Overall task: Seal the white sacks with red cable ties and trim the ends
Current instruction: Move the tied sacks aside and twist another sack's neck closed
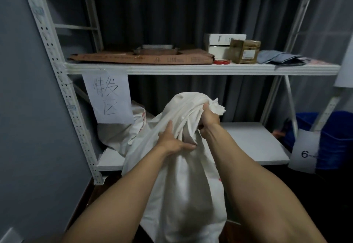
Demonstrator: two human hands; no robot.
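Leftmost, a handwritten paper sign (108, 97) is hanging from the upper shelf (191, 69), with a second sack (120, 134) slumping on the lower shelf (248, 141) beneath it. Next, the left hand (174, 140) is pinching a fold of the white sack (183, 185), which is standing upright against the lower shelf's front edge. Further right, the right hand (209, 117) is clenching the sack's bunched neck, and a blue bin (334, 139) is sitting beyond the rack.
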